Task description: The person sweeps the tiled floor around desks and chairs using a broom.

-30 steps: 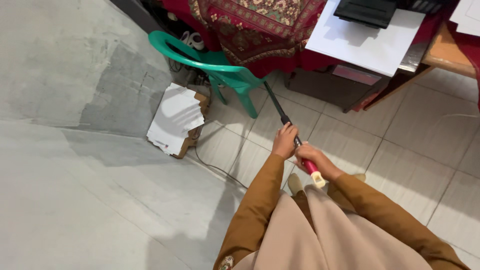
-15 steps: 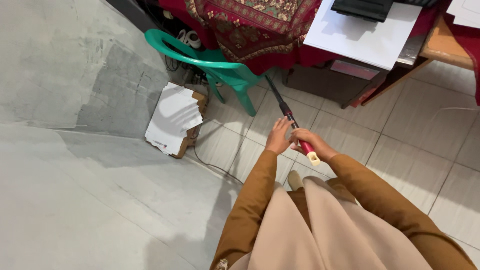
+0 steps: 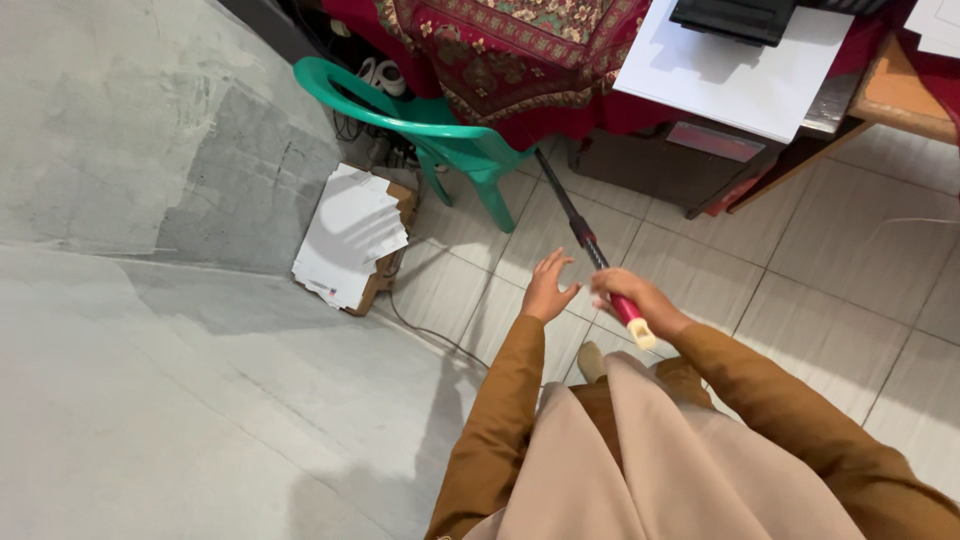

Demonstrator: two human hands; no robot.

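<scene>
1. The right hand (image 3: 632,295) is wrapped around the red grip of a long black handle (image 3: 585,238), fingers clamped on it just above the cream-coloured end cap.
2. The left hand (image 3: 548,288) is off the handle, fingers spread apart, palm facing the shaft and just beside it, holding nothing.
3. The handle runs up and away from the right hand across the pale tiled floor (image 3: 850,260) and passes under the green plastic chair (image 3: 430,130); its far end is hidden there, so what it carries cannot be told.
4. Both arms wear brown sleeves, and a beige garment hangs below them; a shoe tip shows on the tiles between the arms.
5. Left of the chair, a cardboard box (image 3: 385,265) topped with a fanned stack of white paper (image 3: 350,235) sits against the grey wall (image 3: 130,150), with a thin cable trailing past it on the floor.
6. Behind the chair hangs a red patterned cloth (image 3: 500,55); to its right a white sheet (image 3: 735,70) lies on a desk.
</scene>
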